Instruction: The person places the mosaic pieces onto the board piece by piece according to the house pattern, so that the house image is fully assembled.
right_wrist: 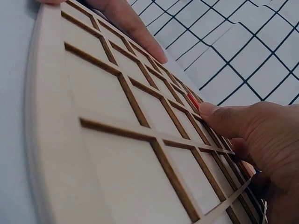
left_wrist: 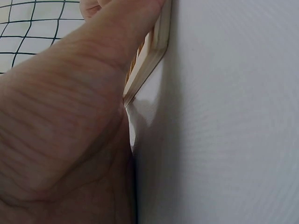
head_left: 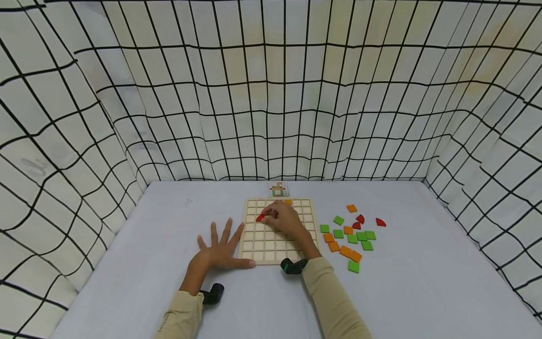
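A pale wooden grid board (head_left: 259, 246) lies on the white table. Over its upper left part, my right hand (head_left: 285, 220) pinches a red quarter-circle tile (head_left: 259, 218) between thumb and fingers. In the right wrist view the red tile (right_wrist: 193, 101) shows just beyond the thumb tip, low against the grid. My left hand (head_left: 218, 254) has its fingers spread beside the board's left edge, the thumb along the near left corner. An orange tile (head_left: 288, 202) sits in the board's top row, partly covered by the right hand.
Right of the board lie loose green square tiles (head_left: 353, 239), orange tiles (head_left: 345, 251) and red quarter-circle tiles (head_left: 380, 222). A small colour pattern card (head_left: 278, 189) lies behind the board. White walls with black netting (head_left: 296, 113) surround the table.
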`<action>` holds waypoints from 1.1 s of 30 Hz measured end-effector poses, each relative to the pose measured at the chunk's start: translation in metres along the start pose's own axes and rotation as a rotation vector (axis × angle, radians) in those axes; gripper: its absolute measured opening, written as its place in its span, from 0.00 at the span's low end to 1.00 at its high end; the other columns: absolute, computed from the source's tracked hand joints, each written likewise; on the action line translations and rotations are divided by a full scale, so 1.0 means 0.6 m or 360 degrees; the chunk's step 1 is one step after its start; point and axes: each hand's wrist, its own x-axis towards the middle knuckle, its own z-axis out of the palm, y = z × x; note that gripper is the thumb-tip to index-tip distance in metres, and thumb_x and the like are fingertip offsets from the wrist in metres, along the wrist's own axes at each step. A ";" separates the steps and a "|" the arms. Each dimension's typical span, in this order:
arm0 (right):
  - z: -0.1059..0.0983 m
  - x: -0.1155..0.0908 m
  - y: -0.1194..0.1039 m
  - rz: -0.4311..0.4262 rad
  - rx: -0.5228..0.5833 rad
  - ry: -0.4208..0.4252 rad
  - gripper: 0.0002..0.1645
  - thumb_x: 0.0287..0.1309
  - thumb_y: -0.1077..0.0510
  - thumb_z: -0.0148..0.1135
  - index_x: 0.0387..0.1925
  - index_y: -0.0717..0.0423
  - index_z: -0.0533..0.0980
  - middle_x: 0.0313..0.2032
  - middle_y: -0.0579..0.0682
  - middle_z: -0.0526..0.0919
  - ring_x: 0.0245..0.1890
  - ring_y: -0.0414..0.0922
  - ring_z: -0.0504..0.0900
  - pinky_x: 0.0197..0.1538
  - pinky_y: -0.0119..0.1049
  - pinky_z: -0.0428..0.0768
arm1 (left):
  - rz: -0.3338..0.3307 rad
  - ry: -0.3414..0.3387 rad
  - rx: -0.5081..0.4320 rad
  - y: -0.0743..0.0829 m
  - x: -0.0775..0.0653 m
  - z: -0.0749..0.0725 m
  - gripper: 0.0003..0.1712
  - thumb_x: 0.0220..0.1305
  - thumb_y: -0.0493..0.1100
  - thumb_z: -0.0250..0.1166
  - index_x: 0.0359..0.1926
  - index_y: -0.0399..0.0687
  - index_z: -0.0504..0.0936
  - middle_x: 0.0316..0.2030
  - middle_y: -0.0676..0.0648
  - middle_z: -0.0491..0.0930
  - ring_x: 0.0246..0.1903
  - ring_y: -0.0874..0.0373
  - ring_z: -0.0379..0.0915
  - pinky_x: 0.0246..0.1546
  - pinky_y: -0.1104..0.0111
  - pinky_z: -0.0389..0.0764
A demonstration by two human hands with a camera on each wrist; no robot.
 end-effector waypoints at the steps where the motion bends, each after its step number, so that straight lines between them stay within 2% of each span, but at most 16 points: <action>1: 0.000 0.000 0.000 -0.0003 -0.0005 0.0002 0.13 0.61 0.48 0.67 0.45 0.48 0.84 0.40 0.44 0.81 0.32 0.37 0.75 0.32 0.30 0.73 | 0.0001 0.0000 0.0002 0.001 0.000 0.000 0.69 0.45 0.80 0.63 0.78 0.56 0.42 0.77 0.37 0.29 0.71 0.25 0.15 0.57 0.22 0.28; 9: -0.001 -0.001 -0.001 -0.0005 -0.0026 0.0013 0.11 0.61 0.50 0.66 0.44 0.48 0.84 0.38 0.44 0.80 0.30 0.38 0.73 0.30 0.30 0.71 | -0.0004 0.0003 0.0005 0.006 -0.002 -0.004 0.68 0.46 0.79 0.64 0.78 0.55 0.43 0.77 0.36 0.30 0.71 0.25 0.15 0.57 0.22 0.29; 25: -0.009 -0.006 -0.010 -0.0015 0.0020 0.0013 0.11 0.61 0.51 0.67 0.44 0.49 0.84 0.39 0.46 0.81 0.34 0.39 0.75 0.35 0.31 0.74 | 0.0006 0.0017 0.0010 0.001 0.004 0.001 0.69 0.45 0.80 0.63 0.78 0.56 0.43 0.77 0.36 0.30 0.71 0.25 0.15 0.57 0.22 0.28; 33: -0.007 -0.002 -0.007 -0.0014 0.0023 -0.0004 0.11 0.60 0.52 0.67 0.44 0.50 0.84 0.40 0.46 0.82 0.32 0.38 0.75 0.33 0.30 0.73 | -0.0003 0.0013 0.0007 -0.001 0.005 0.003 0.69 0.45 0.80 0.63 0.78 0.56 0.42 0.77 0.37 0.30 0.71 0.25 0.14 0.57 0.22 0.28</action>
